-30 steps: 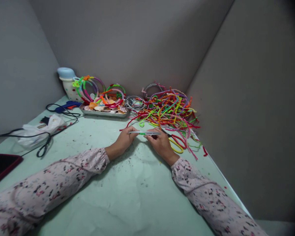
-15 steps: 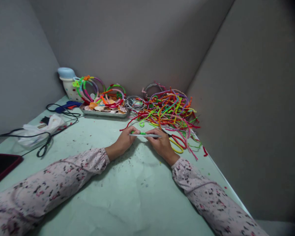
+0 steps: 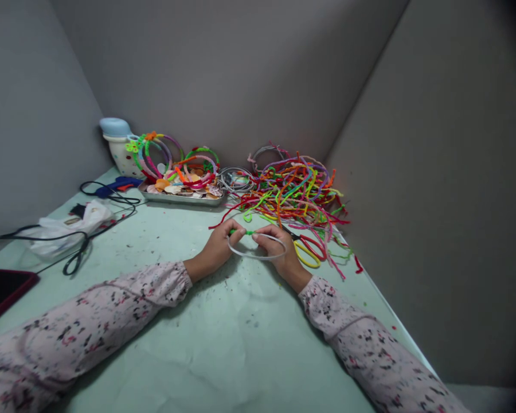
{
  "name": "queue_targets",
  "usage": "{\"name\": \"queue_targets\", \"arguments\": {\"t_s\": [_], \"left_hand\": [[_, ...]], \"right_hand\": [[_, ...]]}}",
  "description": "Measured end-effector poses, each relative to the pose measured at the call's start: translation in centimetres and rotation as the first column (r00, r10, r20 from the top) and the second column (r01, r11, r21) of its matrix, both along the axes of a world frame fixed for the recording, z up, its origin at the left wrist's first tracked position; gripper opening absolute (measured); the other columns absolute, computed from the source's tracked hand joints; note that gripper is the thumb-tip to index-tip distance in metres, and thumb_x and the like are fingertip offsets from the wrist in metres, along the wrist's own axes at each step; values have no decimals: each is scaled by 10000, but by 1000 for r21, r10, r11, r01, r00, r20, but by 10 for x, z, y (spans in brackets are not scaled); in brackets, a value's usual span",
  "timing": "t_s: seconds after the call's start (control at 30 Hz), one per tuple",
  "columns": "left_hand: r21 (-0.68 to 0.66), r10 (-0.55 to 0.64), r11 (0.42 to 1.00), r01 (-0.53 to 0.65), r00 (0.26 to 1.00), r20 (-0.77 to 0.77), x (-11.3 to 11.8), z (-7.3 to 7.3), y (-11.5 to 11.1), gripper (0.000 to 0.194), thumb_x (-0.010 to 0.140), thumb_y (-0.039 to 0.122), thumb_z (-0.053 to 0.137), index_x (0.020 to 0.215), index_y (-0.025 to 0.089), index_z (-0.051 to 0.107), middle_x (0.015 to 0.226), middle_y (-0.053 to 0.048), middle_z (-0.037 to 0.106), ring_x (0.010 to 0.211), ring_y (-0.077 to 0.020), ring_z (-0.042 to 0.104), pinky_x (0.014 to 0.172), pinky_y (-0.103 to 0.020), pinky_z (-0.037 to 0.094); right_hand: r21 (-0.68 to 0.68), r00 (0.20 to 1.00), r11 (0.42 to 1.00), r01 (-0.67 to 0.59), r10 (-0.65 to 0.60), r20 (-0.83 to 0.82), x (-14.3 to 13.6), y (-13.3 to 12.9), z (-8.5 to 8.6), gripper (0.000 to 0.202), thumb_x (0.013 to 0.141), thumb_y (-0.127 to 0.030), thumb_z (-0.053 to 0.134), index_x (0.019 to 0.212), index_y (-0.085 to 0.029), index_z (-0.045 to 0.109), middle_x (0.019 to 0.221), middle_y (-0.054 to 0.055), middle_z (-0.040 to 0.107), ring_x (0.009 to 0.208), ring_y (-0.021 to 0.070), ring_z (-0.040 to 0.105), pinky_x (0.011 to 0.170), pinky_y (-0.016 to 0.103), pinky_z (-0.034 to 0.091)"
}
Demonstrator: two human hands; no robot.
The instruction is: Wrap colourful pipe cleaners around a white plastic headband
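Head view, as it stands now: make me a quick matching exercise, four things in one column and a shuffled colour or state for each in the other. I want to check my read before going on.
Things
1. thin pale hoop
2. scissors
3. tray
4. bottle

Colour or state
A. silver-coloured rim, low and flat
B. light blue top on a pale, spotted body
C. held between the left hand and the right hand
D. handles coloured red and yellow

Right pairs: 1-C, 2-D, 3-A, 4-B
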State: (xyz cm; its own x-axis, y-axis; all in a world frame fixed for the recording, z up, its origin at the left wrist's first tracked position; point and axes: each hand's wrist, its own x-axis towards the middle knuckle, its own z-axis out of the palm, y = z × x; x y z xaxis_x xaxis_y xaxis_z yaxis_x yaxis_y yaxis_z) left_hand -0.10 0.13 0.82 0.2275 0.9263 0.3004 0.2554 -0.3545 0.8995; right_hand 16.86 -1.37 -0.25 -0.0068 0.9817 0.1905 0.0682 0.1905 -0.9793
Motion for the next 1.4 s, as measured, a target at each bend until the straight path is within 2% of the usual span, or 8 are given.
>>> {"name": "queue_targets", "arguments": {"t_s": [0.17,0.33,0.57,1.0,1.4], "left_hand": [[57,24,998,-22,999,-28,0,1,-2,196,847,335,541,762,159,547,669,24,492,631,-116,428,605,-236,345],[-17,31,999,-30,999,38,0,-1,-2,208,855,354,537,760,170,524,608,42,449,588,-114,415,575,-234,338],[-59,40,998,-36,997,69,0,-4,0,213,852,363,545,763,171,521,578,55,408,551,-104,365,555,-234,309],[-14,43,999,-43,998,38,1,0,-4,211,850,362,538,772,166,529,649,41,449,613,-112,402,595,-237,335],[58,43,997,-42,999,-10,1,0,-5,188,861,330,519,776,163,538,695,22,486,652,-119,432,610,-238,344]], "right_hand": [[-67,996,998,4,-10,-92,-3,-1,2,187,717,-354,686,760,-184,624,581,-40,567,542,110,492,551,247,390],[-7,999,999,-53,53,0,-2,-1,1,221,741,-380,675,852,-192,641,665,-20,607,604,126,533,569,251,408],[-3,1000,1000,-25,25,10,-3,0,1,252,732,-373,678,898,-186,648,703,3,634,608,141,557,560,262,436],[-26,1000,999,22,-21,10,-4,-2,4,243,747,-394,658,856,-178,666,629,-7,619,580,133,546,561,259,421],[-79,994,997,-10,1,-110,-4,1,-2,236,721,-385,681,823,-173,667,588,-23,608,561,115,520,576,250,404]]}}
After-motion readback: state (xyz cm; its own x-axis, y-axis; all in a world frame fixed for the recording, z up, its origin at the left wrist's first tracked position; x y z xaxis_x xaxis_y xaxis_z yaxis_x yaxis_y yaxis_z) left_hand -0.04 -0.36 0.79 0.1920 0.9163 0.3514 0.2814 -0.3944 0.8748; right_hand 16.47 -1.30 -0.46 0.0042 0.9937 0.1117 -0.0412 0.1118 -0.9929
